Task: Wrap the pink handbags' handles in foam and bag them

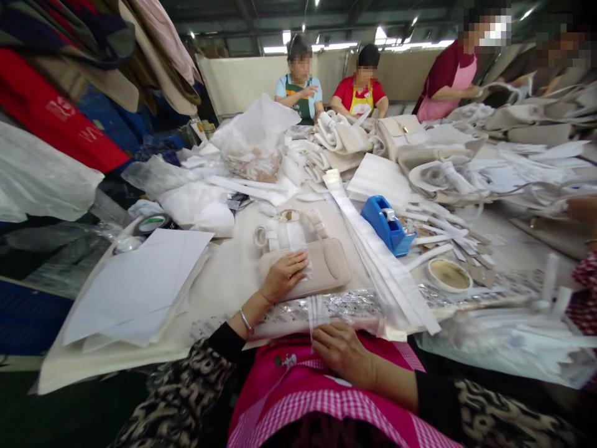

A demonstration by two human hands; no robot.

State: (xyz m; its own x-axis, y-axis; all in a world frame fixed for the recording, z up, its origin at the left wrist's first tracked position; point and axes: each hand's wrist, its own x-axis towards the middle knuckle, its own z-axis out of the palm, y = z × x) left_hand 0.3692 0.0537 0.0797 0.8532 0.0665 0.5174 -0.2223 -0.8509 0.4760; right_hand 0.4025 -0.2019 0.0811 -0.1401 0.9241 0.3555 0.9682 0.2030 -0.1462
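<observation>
A beige handbag (325, 264) lies flat on the table, its strap parts wrapped in white padding (295, 235) at the far side. My left hand (285, 274) rests on the bag's left half, fingers stretched out and pressing a bit of clear film against it. At the table's near edge, just below the bag, my right hand (345, 353) has its fingers curled. They close on a clear plastic strip (315, 314) that runs up towards the bag; its far end is hard to make out.
White sheets (140, 283) are stacked at left. Long white foam strips (380, 267), a blue tape dispenser (386, 225) and a round tub (449, 275) lie at right. Piled bags and a plastic sack (254, 140) stand behind. Several co-workers sit or stand across the table.
</observation>
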